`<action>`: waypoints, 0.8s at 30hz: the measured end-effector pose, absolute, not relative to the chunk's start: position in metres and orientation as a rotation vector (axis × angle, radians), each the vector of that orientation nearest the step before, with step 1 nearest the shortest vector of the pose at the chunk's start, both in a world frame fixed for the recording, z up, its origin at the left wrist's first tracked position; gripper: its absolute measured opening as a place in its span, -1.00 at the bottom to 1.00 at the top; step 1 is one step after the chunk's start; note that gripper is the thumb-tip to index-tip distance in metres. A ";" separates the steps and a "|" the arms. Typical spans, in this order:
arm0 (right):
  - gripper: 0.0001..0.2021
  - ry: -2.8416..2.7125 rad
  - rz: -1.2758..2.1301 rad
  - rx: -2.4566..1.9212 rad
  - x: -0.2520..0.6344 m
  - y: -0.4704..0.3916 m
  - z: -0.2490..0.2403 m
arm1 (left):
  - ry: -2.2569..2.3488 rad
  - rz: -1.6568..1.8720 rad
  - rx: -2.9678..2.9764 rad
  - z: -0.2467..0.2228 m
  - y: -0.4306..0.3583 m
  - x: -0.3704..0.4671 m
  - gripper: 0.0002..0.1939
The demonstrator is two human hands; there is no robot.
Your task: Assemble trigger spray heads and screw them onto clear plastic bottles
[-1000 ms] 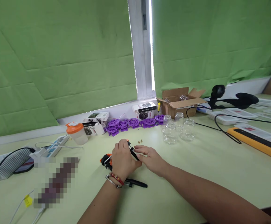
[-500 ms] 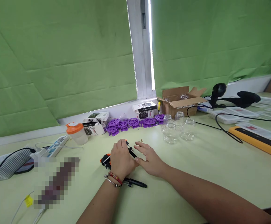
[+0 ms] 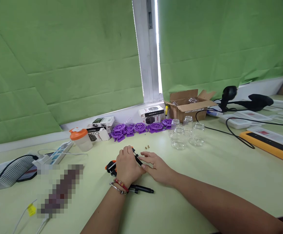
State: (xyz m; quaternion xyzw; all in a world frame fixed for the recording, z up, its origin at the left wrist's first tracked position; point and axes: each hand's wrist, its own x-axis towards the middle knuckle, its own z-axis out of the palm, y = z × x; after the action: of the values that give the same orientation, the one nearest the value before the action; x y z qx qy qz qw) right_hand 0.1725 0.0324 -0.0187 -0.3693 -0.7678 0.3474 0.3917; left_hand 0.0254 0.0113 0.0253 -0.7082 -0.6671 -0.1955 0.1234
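Note:
My left hand point(image 3: 128, 166), with a bracelet and red beads at its wrist, is closed over the middle of a black tool point(image 3: 111, 167) with orange parts and thin metal rods. Much of the tool lies hidden under this hand. One black handle-like end point(image 3: 142, 189) sticks out near the wrist. My right hand point(image 3: 159, 168) has its thumb and fingers closed about a black bar point(image 3: 138, 160) of the tool, beside the left hand. Small tan bits point(image 3: 147, 147) lie on the table just beyond the fingers.
Purple round plastic pieces point(image 3: 139, 128) and printed boxes point(image 3: 151, 111) line the wall. Clear glass jars point(image 3: 178, 139) stand before an open carton point(image 3: 188, 112). An orange-lidded shaker point(image 3: 82, 139) and a power strip point(image 3: 60, 152) are left; black cables point(image 3: 236, 135) and a yellow bar point(image 3: 268, 148) right.
My right fingers have come down and closed in on the black bar. More of the small tan bits show beyond them. My left hand stays almost still.

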 end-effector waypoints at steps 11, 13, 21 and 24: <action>-0.63 -1.999 0.862 -0.962 0.173 0.035 -0.024 | -1.941 -0.532 -2.058 0.020 0.015 0.023 -0.41; -0.63 -2.014 0.849 -0.932 0.172 0.037 -0.026 | -1.952 -0.515 -2.059 0.020 0.016 0.023 -0.41; -0.62 -2.061 0.803 -0.919 0.171 0.042 -0.031 | -1.960 -0.495 -2.067 0.019 0.017 0.024 -0.43; -0.62 -2.088 0.749 -0.927 0.172 0.043 -0.032 | -1.957 -0.467 -2.067 0.017 0.019 0.024 -0.41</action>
State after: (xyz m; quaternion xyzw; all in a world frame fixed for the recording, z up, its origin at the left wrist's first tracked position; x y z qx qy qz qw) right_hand 0.1721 0.0433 -0.0323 -0.3598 -0.8102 0.2904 0.3603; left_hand 0.0236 0.0192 0.0166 -0.7108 -0.6728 -0.1607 0.1280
